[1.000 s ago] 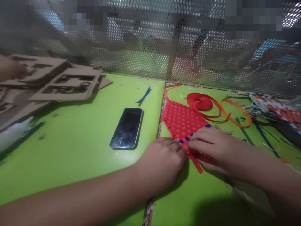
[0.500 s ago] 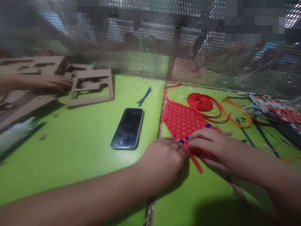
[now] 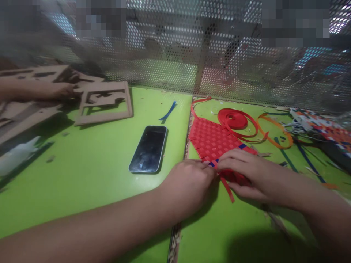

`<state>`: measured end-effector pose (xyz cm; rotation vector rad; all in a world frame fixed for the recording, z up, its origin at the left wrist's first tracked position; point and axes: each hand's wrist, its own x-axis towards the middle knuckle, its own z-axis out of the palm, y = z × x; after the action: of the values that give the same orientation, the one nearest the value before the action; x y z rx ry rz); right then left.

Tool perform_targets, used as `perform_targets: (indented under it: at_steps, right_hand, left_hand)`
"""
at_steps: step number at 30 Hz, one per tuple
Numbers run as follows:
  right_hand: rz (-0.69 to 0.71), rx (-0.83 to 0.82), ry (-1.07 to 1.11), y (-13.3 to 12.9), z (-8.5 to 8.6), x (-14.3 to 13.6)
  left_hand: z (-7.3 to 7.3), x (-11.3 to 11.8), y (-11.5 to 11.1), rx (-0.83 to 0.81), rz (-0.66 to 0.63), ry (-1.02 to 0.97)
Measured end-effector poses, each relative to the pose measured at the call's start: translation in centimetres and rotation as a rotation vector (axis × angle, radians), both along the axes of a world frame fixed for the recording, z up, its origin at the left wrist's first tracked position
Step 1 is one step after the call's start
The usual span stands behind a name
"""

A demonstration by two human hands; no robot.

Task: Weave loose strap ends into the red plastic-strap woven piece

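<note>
A red woven strip piece (image 3: 214,138) with a few blue squares lies on the green table, right of the seam. My left hand (image 3: 192,186) is closed on its near left edge, fingertips by the blue squares. My right hand (image 3: 246,171) grips the near right part, thumb below and fingers above. A loose red strip end (image 3: 228,190) sticks out toward me between the hands. Another red strip runs from the far corner of the weave. Behind it lies a coil of red strip (image 3: 236,119). The fingertips of both hands are partly hidden.
A phone (image 3: 148,149) and a short blue strip (image 3: 168,111) lie left of the seam. Another person's hand (image 3: 61,90) is among cut cardboard frames (image 3: 104,117). An orange strip loop (image 3: 275,131) and a multicoloured weave (image 3: 326,126) lie right. A perforated metal panel (image 3: 170,69) stands behind.
My hands shift very slightly on the red weave, and the loose strip end moves a little left. The other person's hand draws left, and the cardboard frames beside it shift.
</note>
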<state>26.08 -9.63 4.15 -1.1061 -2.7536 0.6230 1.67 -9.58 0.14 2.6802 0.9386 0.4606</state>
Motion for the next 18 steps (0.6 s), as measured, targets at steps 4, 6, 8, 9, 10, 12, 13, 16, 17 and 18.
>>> perform_targets:
  at_steps: [4, 6, 8, 9, 10, 12, 13, 16, 17, 18]
  right_hand:
    - [-0.014, -0.056, -0.007, -0.1, 0.1, -0.1]
    - [-0.017, -0.078, 0.005, -0.1, 0.4, -0.1]
    - [-0.008, -0.094, 0.024, 0.0, 0.6, 0.0]
    - [-0.002, -0.098, 0.039, 0.0, 0.7, 0.1]
    - [0.002, -0.101, 0.056, 0.1, 0.7, 0.1]
    - [-0.013, -0.101, 0.082, 0.2, 0.6, 0.1]
    - [-0.034, -0.104, 0.085, 0.3, 0.5, 0.0]
    - [-0.144, -0.142, 0.060, 0.1, 0.1, -0.6]
    - [-0.190, -0.165, 0.057, 0.1, -0.1, -0.9]
    - [-0.238, -0.185, 0.064, -0.1, -0.2, -1.1]
  left_hand:
    - [0.3, 0.1, 0.1, -0.023, 0.008, 0.028]
    - [0.4, 0.1, 0.1, -0.045, 0.007, 0.050]
    - [0.3, 0.0, 0.1, -0.042, -0.014, 0.056]
    - [0.2, -0.1, 0.1, -0.019, -0.038, 0.054]
    - [0.0, -0.2, 0.1, 0.019, -0.066, 0.051]
    - [-0.2, -0.4, -0.2, 0.127, -0.118, 0.060]
    - [-0.3, -0.4, -0.5, 0.186, -0.132, 0.072]
    - [-0.1, -0.5, -1.5, 0.330, -0.124, 0.130]
    - [0.1, -0.4, -1.8, 0.356, -0.113, 0.157]
    - [0.3, -0.3, -2.2, 0.360, -0.120, 0.184]
